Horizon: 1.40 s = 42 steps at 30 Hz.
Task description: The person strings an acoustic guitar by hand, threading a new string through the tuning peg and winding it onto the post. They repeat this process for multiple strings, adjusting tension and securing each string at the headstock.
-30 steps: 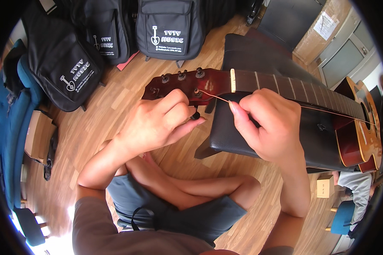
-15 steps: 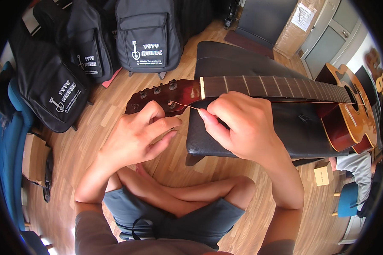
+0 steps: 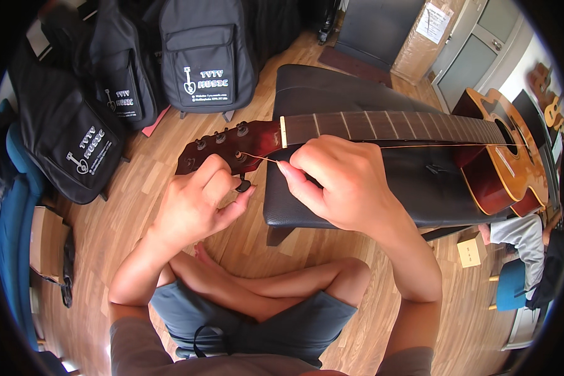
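Observation:
An acoustic guitar lies across a black padded bench, its dark red headstock sticking out past the bench's left end. One copper-coloured string runs along the neck's near side and over to a post on the headstock. Just short of that post, my right hand pinches the string between thumb and forefinger. My left hand is at the headstock's near edge, thumb and fingers closed on a black tuning peg. The other fingers of both hands are curled.
Several black guitar bags stand at the back left, near a blue sofa and cardboard box. A small yellowish box sits on the wooden floor at right, by another person's grey-clothed limb and a blue stool.
My left fingers have shifted at the tuning peg, and its black button now shows between thumb and fingers. The right hand keeps its pinch on the string. The whole view has shifted slightly.

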Available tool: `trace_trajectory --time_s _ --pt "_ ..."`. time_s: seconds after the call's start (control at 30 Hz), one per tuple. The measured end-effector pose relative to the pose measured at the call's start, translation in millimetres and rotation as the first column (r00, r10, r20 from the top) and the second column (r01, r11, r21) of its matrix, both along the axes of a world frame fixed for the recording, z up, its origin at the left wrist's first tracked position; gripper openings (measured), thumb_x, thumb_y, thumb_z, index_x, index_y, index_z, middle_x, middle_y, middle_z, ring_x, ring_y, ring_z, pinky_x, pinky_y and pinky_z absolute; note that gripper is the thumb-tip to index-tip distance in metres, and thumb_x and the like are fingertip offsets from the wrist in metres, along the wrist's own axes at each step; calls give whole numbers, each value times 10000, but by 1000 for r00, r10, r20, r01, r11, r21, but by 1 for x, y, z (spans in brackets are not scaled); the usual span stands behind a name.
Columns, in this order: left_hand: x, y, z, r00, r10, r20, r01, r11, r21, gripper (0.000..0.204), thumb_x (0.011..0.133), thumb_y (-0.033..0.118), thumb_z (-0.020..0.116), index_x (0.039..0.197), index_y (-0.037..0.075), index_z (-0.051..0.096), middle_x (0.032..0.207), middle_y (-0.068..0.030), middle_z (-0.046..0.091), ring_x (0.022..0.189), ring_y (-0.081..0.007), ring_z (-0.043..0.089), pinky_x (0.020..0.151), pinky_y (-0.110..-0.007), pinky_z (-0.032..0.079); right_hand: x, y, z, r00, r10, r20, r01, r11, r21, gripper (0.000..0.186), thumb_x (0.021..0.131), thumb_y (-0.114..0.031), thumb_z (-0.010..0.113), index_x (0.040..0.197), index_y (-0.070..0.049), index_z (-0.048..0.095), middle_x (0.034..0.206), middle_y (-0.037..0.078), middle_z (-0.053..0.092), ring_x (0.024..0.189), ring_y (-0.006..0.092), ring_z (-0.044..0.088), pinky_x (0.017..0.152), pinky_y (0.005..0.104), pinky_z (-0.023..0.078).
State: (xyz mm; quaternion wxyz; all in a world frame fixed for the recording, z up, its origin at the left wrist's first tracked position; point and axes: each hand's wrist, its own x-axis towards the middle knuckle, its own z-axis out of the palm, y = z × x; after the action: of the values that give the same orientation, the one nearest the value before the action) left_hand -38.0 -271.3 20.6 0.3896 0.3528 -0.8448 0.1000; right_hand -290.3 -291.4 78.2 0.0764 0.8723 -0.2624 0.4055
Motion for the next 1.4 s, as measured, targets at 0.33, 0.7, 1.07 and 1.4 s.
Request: trace_trajectory --time_s 0.33,0.7,1.07,1.4 --pt "-12 -5 -10 996 69 -62 -77 987 -141 248 812 124 834 947 106 627 830 -38 564 501 -205 589 429 -343 492 -1 0 0 1000 -9 -29 8 1000 -12 220 911 -157 780 794 -106 601 671 40 607 596 238 638 483 385 478" --pt "4 3 11 996 -82 22 80 993 88 317 824 109 858 1109 144 723 905 -31 578 620 -184 628 516 -342 533 -3 1 0 1000 -5 -22 4 1000 -23 156 866 -131 791 826 -106 643 728 4 671 660 203 672 509 361 516" --pt "-5 0 -7 999 39 -2 -39 997 -64 312 815 160 911 929 57 639 899 -58 604 585 -215 639 485 -354 522 -4 1 3 999 -14 -39 12 999 -33 155 865 -137 789 815 -109 645 727 10 676 676 207 682 515 362 522" --pt "-3 2 0 998 62 -18 -63 996 -62 321 780 159 918 857 92 614 832 -26 607 569 -180 607 468 -321 496 2 1 0 999 -27 -25 26 999 -34 251 867 -120 817 754 -106 593 666 23 585 601 224 625 483 378 460"
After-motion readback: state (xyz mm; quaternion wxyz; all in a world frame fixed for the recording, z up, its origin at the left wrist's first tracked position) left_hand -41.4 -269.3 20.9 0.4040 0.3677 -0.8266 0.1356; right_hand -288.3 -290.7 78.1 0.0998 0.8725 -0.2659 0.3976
